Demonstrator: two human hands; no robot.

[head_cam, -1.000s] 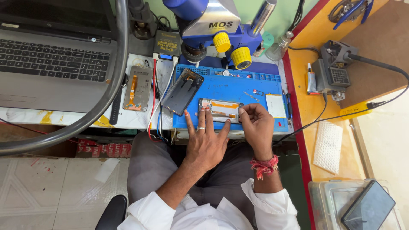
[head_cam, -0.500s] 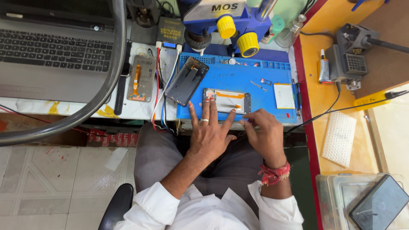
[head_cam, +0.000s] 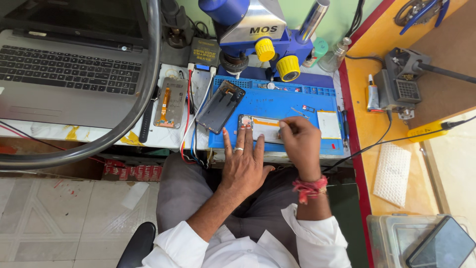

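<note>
Right hand [head_cam: 299, 145] now nearer, pinched over opened phone [head_cam: 263, 128]; left hand [head_cam: 244, 163] splayed, microscope [head_cam: 258, 34] beyond.

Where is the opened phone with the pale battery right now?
In the head view, the opened phone with the pale battery lies on the blue rubber work mat near its front edge, between the left hand and right hand, right of the dark phone back cover.

An opened phone [head_cam: 262, 128] lies on the work mat [head_cam: 277, 101], with a phone frame [head_cam: 221, 106] to its left. A laptop [head_cam: 69, 74] sits further left; a microscope [head_cam: 255, 34] stands behind the mat
</note>
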